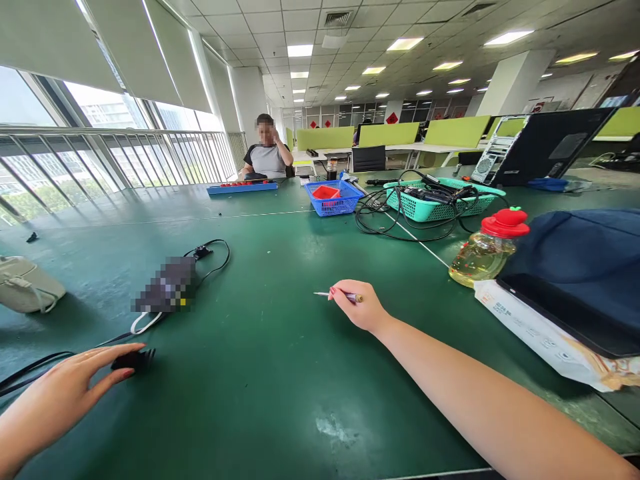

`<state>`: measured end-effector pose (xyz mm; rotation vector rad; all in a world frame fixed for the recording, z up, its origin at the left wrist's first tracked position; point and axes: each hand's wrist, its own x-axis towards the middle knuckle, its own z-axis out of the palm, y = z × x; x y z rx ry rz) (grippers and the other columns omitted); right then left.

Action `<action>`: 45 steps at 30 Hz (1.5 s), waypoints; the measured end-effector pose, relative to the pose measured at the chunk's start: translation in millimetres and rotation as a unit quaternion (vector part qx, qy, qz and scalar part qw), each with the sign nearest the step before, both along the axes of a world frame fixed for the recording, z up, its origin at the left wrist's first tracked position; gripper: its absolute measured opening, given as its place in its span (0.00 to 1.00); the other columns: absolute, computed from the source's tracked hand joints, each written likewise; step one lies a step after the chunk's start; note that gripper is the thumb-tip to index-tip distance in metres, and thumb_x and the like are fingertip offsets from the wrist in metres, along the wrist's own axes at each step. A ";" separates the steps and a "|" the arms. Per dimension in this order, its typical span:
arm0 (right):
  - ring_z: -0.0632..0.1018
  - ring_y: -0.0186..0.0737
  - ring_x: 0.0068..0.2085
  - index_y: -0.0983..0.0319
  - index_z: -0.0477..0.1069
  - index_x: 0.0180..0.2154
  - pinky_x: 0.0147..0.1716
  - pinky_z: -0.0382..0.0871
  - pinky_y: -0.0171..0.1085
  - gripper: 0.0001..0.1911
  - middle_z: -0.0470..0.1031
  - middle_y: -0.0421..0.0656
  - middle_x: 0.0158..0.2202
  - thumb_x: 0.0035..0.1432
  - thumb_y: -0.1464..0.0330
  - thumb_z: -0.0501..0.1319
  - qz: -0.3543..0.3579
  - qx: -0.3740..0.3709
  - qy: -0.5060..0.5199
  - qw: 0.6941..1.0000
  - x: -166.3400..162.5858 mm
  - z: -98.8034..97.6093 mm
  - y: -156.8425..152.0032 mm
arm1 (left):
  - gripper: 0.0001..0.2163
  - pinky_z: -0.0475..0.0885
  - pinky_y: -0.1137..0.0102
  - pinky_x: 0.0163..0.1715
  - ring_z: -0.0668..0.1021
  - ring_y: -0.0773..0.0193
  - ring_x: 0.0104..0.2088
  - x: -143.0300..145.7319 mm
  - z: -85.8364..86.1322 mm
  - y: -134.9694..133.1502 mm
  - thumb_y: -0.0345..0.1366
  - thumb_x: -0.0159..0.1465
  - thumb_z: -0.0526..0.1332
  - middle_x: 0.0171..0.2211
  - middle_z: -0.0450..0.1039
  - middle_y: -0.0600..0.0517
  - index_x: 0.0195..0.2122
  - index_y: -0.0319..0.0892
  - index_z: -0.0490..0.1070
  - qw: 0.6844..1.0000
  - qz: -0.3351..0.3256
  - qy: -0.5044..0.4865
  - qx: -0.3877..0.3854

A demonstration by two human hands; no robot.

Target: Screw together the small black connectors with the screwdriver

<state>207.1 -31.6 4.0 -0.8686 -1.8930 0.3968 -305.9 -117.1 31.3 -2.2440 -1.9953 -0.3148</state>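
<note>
My left hand is at the lower left, its thumb and fingers closed around a small black part with a ridged end. What kind of part it is I cannot make out. In the middle, my right hand grips a small screwdriver, its thin metal shaft pointing left just above the green tabletop. Beyond my left hand lies a dark box, blurred out, with a black cable at its far end and a white cable at its near end.
A cream pouch lies far left. At the right are a red-capped bottle, a navy bag, a phone and a white packet. Farther off are a blue basket, a cable-filled green basket and a seated person.
</note>
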 end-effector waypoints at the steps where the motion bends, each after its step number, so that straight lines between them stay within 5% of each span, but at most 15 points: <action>1: 0.72 0.33 0.26 0.60 0.72 0.26 0.28 0.64 0.33 0.16 0.73 0.39 0.23 0.65 0.66 0.53 0.001 0.002 0.003 1.000 0.0 -0.2 0.1 | 0.18 0.75 0.62 0.41 0.82 0.55 0.40 16.8 7.8 3.3 0.59 0.58 0.54 0.43 0.80 0.70 0.46 0.67 0.75 1.000 0.012 -0.013 -0.014; 7: 0.73 0.34 0.29 0.59 0.73 0.32 0.30 0.66 0.34 0.10 0.74 0.40 0.28 0.63 0.65 0.57 -0.005 0.007 0.013 1.000 -0.5 -0.6 -0.6 | 0.19 0.70 0.62 0.53 0.77 0.54 0.50 177.0 40.6 42.2 0.50 0.62 0.57 0.50 0.77 0.54 0.52 0.53 0.73 0.986 -0.147 -0.078 -0.024; 11: 0.74 0.36 0.33 0.58 0.73 0.38 0.34 0.68 0.35 0.06 0.74 0.42 0.34 0.61 0.66 0.59 -0.046 0.011 -0.010 0.999 -0.9 0.9 -2.2 | 0.20 0.71 0.60 0.50 0.78 0.53 0.47 272.1 25.3 77.0 0.39 0.62 0.61 0.47 0.77 0.47 0.56 0.50 0.68 0.969 -0.222 -0.094 -0.060; 15: 0.73 0.35 0.31 0.59 0.71 0.35 0.32 0.67 0.35 0.05 0.72 0.41 0.31 0.61 0.65 0.59 -0.088 0.040 0.005 0.995 0.8 4.5 -3.8 | 0.19 0.72 0.58 0.47 0.77 0.50 0.45 317.6 0.1 102.6 0.34 0.60 0.63 0.44 0.77 0.44 0.54 0.44 0.67 0.963 -0.238 -0.111 -0.062; 24: 0.66 0.32 0.23 0.60 0.67 0.26 0.24 0.60 0.34 0.15 0.66 0.39 0.22 0.66 0.64 0.54 -0.038 0.073 -0.016 0.996 -2.6 9.0 -13.4 | 0.21 0.70 0.58 0.52 0.76 0.53 0.49 310.9 -28.1 119.8 0.34 0.56 0.68 0.45 0.77 0.48 0.51 0.45 0.68 0.930 -0.214 -0.276 -0.111; 35: 0.61 0.33 0.22 0.60 0.64 0.23 0.23 0.52 0.36 0.15 0.62 0.38 0.19 0.63 0.70 0.53 0.028 0.195 -0.188 0.962 -8.0 13.3 -25.9 | 0.14 0.65 0.53 0.58 0.71 0.50 0.55 309.9 -37.9 122.7 0.38 0.55 0.68 0.48 0.75 0.46 0.43 0.44 0.76 0.940 -0.235 -0.241 -0.049; 45: 0.59 0.32 0.22 0.61 0.64 0.22 0.23 0.51 0.36 0.15 0.60 0.38 0.19 0.62 0.71 0.54 0.008 0.245 -0.223 0.944 -10.1 13.7 -25.0 | 0.13 0.65 0.55 0.58 0.71 0.50 0.54 310.6 -36.6 123.1 0.38 0.56 0.67 0.48 0.77 0.47 0.43 0.43 0.77 0.941 -0.239 -0.232 -0.056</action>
